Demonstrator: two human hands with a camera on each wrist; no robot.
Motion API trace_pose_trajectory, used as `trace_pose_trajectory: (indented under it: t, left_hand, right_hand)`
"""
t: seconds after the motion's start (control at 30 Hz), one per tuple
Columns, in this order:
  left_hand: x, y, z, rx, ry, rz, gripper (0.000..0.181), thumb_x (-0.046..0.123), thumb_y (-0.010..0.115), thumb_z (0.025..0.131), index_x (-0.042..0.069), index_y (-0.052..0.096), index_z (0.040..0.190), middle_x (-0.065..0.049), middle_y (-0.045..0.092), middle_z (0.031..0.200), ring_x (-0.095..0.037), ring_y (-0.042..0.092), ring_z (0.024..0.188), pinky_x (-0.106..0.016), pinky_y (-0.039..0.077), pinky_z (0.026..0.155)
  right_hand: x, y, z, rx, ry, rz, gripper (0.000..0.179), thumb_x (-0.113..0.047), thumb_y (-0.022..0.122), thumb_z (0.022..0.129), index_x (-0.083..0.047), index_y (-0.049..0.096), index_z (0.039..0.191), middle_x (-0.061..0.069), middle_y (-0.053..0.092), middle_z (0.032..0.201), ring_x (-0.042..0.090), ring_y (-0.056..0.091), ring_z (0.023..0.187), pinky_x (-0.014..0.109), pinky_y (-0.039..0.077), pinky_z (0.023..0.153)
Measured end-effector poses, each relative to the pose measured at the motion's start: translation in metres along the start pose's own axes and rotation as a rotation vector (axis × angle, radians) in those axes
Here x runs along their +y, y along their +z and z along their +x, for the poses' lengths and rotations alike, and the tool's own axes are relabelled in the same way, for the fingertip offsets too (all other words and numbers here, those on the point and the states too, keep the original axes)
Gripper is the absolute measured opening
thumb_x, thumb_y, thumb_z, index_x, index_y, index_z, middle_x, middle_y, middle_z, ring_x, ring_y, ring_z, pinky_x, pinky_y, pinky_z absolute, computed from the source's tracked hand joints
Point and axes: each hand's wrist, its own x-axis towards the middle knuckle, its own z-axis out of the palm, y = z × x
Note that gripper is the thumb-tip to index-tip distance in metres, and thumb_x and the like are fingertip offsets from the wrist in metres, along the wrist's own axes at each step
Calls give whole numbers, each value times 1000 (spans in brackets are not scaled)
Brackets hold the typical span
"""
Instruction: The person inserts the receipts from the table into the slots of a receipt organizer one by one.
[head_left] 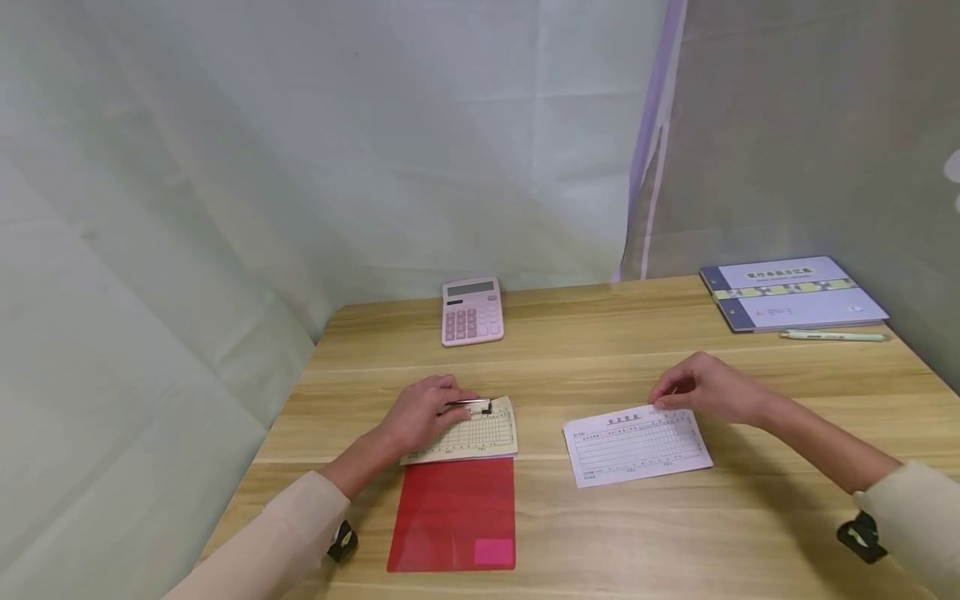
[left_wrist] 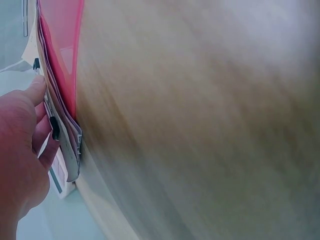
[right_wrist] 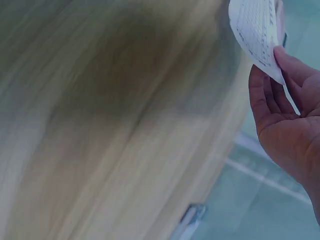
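My left hand (head_left: 423, 414) is at the top of a red translucent clipboard (head_left: 450, 508), its thumb and fingers on the metal clip (head_left: 472, 402). Beneath the clip lies a stack of cream printed forms (head_left: 491, 435); the left wrist view shows several sheet edges and the clip's black end (left_wrist: 54, 128). To the right, my right hand (head_left: 705, 387) pinches the upper right edge of a white printed form (head_left: 637, 448) between thumb and fingers. This form (right_wrist: 255, 37) bends in the right wrist view. Part of the cream stack is hidden by the left hand.
A pink calculator (head_left: 472, 312) lies near the table's back edge, beyond the clipboard. At the back right are a blue-and-white account book (head_left: 795, 308) and a pale green pen (head_left: 836, 336). Pale curtains (head_left: 450, 150) hang behind the wooden table (head_left: 600, 533).
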Motion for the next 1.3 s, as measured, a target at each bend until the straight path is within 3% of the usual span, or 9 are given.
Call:
trace_pose_trajectory:
  t: [0.23,0.4,0.53,0.67,0.87,1.0,1.17,1.3]
  left_hand:
    - [1,-2,-1,-5,4,-8,30,27,78,99,20,80,128,10,56,92,-9,48,82,-29,44,73]
    - [2,-2,-1,-6,-3,-10,30,28,79,99,20,80,128,10,56,92,-9,49,82,-29,44,73]
    - [3,-3,-1,-4,-3,-14,30,27,79,98,20,80,127,10,57,91,-10,49,82,-28,44,73]
    - [3,-3,-1,-5,-1,-15,30,27,79,99,20,80,127,10,57,91,-10,49,82,-28,44,73]
    - [4,-3,-1,-17,-11,-8,29,27,78,99,21,80,128,11,57,92,-9,48,82,-28,43,73]
    - [4,-2,-1,-10,-1,-7,29,27,79,99,20,80,127,10,58,92,-9,48,81,-28,44,73]
    - [3,-1,-1,1,5,-13,30,26,79,98,19,80,127,10,57,91,-9,48,81,-28,44,73]
    - [2,0,-1,1,2,-20,30,26,79,98,18,80,127,10,56,90,-9,48,81,-28,44,73]
  right_hand:
    - [1,20,16,57,-11,11,16,-9,80,95,-2,81,110,5,78,103,17,66,86,25,54,73]
    - [0,20,12,91,46,44,35,-21,75,102,4,73,127,9,75,112,21,66,86,30,58,71]
    - [3,18,3,71,61,34,46,-26,80,97,5,70,131,7,73,109,22,63,88,28,56,74]
    - [6,22,-6,58,35,-54,37,-22,87,91,0,77,119,-1,73,99,17,59,84,26,51,71]
    - [8,27,-9,131,33,-105,4,-7,79,95,-6,82,97,-3,70,82,9,55,67,25,46,59]
    - [7,25,-5,187,52,-82,6,-5,77,97,-1,81,99,1,70,82,11,57,67,25,49,57]
    - [7,22,-4,239,78,-135,18,-9,79,96,3,80,109,7,76,96,19,65,81,28,54,68]
    - [10,23,-5,257,91,-171,19,-8,83,92,4,80,107,7,76,95,19,64,82,28,52,70]
